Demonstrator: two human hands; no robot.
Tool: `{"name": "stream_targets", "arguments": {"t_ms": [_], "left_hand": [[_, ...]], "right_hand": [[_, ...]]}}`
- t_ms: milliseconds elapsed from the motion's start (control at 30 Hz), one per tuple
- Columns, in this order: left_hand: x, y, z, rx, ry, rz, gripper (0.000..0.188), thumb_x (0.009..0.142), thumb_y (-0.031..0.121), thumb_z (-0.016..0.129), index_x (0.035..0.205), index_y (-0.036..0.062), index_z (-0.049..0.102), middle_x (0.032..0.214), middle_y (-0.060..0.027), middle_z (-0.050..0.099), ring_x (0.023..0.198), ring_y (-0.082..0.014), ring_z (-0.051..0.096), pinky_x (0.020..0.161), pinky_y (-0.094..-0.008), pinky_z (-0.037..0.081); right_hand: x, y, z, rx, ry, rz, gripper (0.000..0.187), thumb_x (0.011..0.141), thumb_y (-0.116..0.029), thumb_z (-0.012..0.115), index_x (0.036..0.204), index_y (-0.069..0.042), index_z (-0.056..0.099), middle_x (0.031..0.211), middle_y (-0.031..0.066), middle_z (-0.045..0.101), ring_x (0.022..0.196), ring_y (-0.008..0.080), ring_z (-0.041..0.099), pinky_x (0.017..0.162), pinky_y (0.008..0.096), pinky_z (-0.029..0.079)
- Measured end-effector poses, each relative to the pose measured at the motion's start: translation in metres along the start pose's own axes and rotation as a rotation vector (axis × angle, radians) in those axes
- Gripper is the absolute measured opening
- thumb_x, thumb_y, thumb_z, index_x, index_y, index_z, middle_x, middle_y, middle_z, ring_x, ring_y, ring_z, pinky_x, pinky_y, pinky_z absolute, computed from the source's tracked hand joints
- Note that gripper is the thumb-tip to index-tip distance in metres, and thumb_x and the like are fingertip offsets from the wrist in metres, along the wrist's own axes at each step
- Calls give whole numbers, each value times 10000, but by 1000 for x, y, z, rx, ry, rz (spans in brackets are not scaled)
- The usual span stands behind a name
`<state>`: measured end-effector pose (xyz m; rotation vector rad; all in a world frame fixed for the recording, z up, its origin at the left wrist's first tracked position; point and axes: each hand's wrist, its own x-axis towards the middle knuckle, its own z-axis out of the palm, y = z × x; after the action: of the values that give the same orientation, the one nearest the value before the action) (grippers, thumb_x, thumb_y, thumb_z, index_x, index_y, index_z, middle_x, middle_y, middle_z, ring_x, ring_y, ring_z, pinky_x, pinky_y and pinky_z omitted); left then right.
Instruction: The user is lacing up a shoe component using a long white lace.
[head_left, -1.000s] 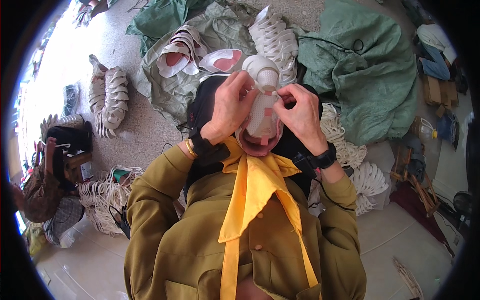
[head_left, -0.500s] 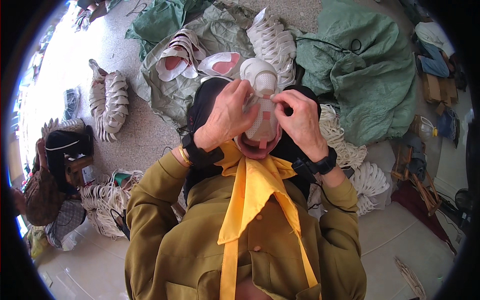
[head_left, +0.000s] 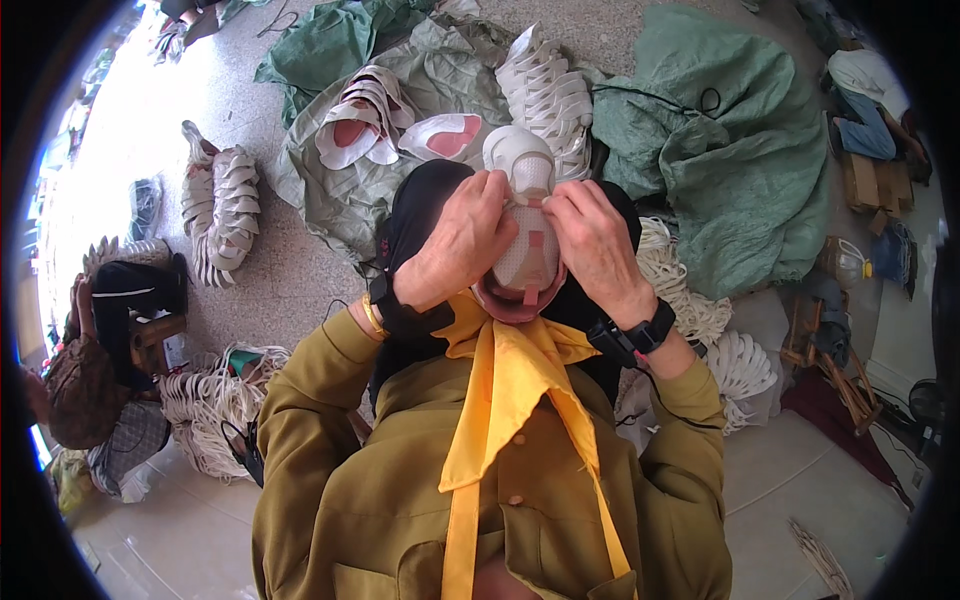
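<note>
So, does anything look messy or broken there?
Nothing looks broken or spilled, though part of the shoe is covered. It's a bit messy: the big green cloth on the right lies crumpled in a heap, and one pink-and-white piece lies loose beside a stack.

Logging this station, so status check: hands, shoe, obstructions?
Left hand, right hand at opposite sides of pale shoe, exact grip hidden. Shoe over lap, toe away from body. Nothing seen blocking; yellow scarf close by its opening.
</note>
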<state>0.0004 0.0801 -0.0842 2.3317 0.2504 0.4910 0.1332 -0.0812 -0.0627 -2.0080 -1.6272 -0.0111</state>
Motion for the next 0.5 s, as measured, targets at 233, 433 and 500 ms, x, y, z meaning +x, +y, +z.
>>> {"name": "stream_targets", "arguments": {"t_ms": [233, 433, 500], "left_hand": [[-2, 2, 2, -13, 13, -75, 200, 861, 35, 666, 1007, -34, 549, 921, -189, 608, 810, -365, 644, 709, -425, 532], [-4, 1, -1, -96, 36, -70, 182, 873, 10, 658, 1004, -37, 541, 901, -202, 618, 791, -379, 653, 676, -430, 533], [-4, 1, -1, -111, 50, -48, 176, 876, 4, 652, 1005, -37, 539, 899, -201, 616, 788, -378, 651, 674, -427, 529]], "right_hand": [[7, -2, -2, 19, 16, -153, 137, 861, -17, 646, 978, -3, 576, 976, 126, 552, 952, 306, 602, 836, 400, 535], [-2, -19, 6, 266, 16, -3, 106, 928, -28, 665, 991, -12, 581, 905, 126, 593, 828, 337, 657, 713, 435, 552], [0, -23, 9, 254, 58, 101, 110, 920, -41, 684, 992, -19, 604, 901, 129, 612, 832, 341, 662, 716, 428, 554]]}}
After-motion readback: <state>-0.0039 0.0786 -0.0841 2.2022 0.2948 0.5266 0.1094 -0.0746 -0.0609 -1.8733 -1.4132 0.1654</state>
